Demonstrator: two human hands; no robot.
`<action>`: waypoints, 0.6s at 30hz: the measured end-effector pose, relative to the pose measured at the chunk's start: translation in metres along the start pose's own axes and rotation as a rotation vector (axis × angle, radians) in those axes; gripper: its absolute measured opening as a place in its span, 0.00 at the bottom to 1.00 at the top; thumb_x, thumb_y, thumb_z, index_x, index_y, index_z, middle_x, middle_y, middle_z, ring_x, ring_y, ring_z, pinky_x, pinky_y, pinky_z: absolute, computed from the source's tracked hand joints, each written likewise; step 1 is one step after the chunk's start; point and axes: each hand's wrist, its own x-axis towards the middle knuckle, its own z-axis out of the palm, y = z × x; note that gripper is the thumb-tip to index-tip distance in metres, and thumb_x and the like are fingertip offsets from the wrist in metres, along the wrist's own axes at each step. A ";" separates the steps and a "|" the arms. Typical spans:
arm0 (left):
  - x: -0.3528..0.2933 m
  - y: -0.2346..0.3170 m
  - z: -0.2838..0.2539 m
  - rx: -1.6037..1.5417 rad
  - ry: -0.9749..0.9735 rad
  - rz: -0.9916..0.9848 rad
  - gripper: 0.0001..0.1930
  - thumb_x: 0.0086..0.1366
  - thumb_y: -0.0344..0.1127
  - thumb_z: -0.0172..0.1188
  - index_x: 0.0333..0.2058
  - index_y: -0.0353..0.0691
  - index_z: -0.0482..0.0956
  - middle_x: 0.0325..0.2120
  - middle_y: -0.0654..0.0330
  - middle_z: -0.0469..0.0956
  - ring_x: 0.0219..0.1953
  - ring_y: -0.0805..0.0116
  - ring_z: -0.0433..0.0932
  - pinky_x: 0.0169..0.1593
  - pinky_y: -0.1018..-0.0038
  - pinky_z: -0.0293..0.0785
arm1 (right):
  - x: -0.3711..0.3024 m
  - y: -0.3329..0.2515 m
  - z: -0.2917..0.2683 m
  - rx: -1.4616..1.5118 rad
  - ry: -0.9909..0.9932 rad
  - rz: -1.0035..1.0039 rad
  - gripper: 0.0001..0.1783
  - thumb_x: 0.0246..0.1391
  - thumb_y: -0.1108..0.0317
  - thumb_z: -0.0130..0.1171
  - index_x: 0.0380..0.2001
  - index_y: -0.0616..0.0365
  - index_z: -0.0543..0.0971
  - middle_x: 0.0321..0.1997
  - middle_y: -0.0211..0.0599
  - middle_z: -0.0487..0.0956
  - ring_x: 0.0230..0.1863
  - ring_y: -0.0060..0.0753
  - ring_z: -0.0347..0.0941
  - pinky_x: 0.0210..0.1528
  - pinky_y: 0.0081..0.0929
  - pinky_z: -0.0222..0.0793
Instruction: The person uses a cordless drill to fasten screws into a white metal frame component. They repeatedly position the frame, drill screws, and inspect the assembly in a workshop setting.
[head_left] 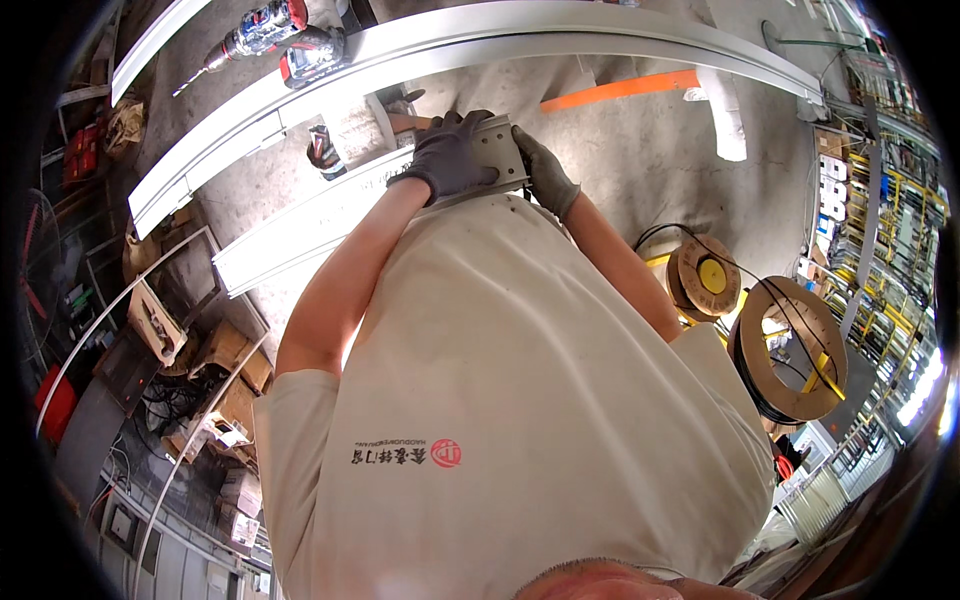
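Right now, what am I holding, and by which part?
A pale metal profile, by its holed right end: your left hand grasps it; your right hand touches the end, grip unclear.

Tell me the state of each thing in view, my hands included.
Metal plate: has several holes
Left hand: gloved, over the plate
Right hand: gloved, against the plate's end
Drill: lying down, bit and battery fitted
Large reel: wound with black cable
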 end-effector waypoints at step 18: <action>0.006 0.005 0.002 -0.031 -0.063 -0.046 0.56 0.44 0.56 0.77 0.72 0.53 0.62 0.58 0.47 0.71 0.63 0.43 0.69 0.67 0.50 0.65 | -0.017 -0.009 0.009 -0.149 0.074 0.022 0.27 0.73 0.41 0.47 0.41 0.53 0.83 0.27 0.25 0.78 0.22 0.21 0.68 0.25 0.24 0.64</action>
